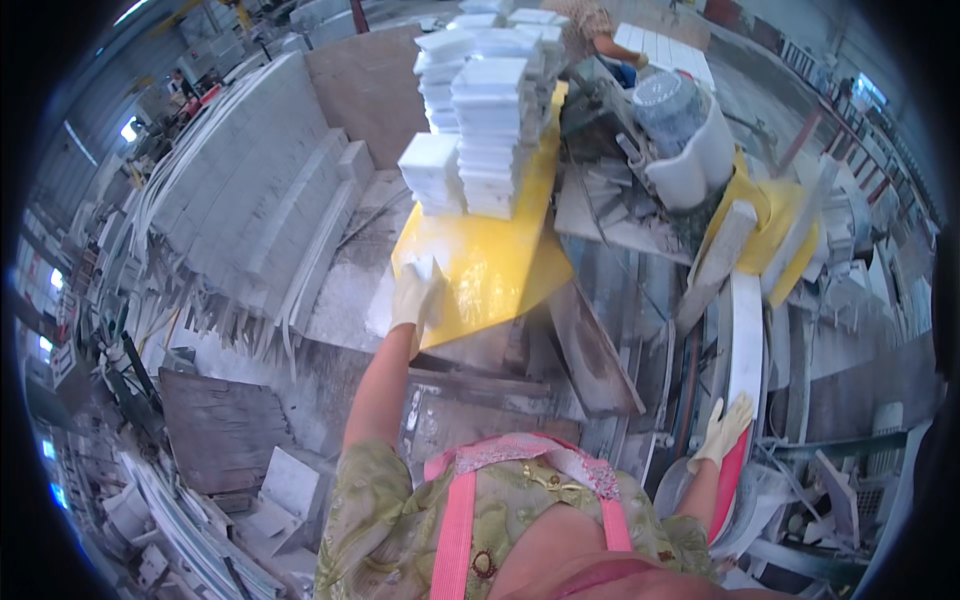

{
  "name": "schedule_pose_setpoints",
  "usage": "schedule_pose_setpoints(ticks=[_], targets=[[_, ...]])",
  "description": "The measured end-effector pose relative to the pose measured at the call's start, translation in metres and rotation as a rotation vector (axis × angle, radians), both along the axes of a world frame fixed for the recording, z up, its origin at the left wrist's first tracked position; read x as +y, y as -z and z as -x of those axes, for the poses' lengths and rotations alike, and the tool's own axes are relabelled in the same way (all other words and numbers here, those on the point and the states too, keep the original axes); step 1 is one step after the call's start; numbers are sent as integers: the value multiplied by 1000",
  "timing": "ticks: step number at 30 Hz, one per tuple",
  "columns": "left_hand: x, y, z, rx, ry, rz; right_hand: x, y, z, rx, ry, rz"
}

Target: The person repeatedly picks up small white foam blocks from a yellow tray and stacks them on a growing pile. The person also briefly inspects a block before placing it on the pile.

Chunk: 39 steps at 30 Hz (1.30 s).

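My left hand point(411, 298), in a pale glove, reaches forward to the near left edge of a yellow sheet point(490, 270). Its fingers are closed on a small white tile point(427, 270), partly hidden by the glove and slightly blurred. Just beyond, tall stacks of white tiles point(488, 130) stand on the yellow sheet, with a shorter stack point(430, 165) at their left. My right hand point(727, 428), gloved too, lies with fingers stretched out against a long white strip point(745, 340) at my right side, holding nothing.
Long grey-white slabs point(240, 190) are piled at the left. A large water bottle point(668, 105) and yellow cloth point(765, 220) sit at the right. Beyond the stacks another person point(590, 30) bends over white pieces. Broken offcuts point(290, 485) lie at the lower left.
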State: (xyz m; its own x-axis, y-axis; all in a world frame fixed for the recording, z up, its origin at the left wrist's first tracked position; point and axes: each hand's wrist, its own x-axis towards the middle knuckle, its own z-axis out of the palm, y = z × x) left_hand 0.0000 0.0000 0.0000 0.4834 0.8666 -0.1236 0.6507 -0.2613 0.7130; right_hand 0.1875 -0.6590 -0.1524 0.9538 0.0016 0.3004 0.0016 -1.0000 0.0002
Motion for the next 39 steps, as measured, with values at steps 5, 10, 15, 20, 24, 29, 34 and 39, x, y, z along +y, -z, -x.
schedule_pose_setpoints(ticks=[5, 10, 15, 20, 24, 29, 34, 39], targets=[[-7, -11, -2, 50, -58, -7, 41, -43, 19, 121, 127, 6], [-8, -10, -1, 35, -32, 2, 61, -64, 16, 235, 272, 26], [-5, -5, -4, 77, -53, 15, 67, -63, 16, 247, 332, 62], [-10, -14, -6, 85, -41, 18, 73, -67, 6, 313, 390, 78], [-12, -16, -9, 113, -52, 32, 76, -65, 8, 311, 408, 104], [-8, -15, -10, 174, -79, 88, 78, -66, 13, 327, 415, 123], [-10, -16, -10, 158, -101, 90, 81, -76, 15, 358, 425, 157], [-13, -18, -8, 114, -106, 99, 74, -75, 15, 391, 412, 160]])
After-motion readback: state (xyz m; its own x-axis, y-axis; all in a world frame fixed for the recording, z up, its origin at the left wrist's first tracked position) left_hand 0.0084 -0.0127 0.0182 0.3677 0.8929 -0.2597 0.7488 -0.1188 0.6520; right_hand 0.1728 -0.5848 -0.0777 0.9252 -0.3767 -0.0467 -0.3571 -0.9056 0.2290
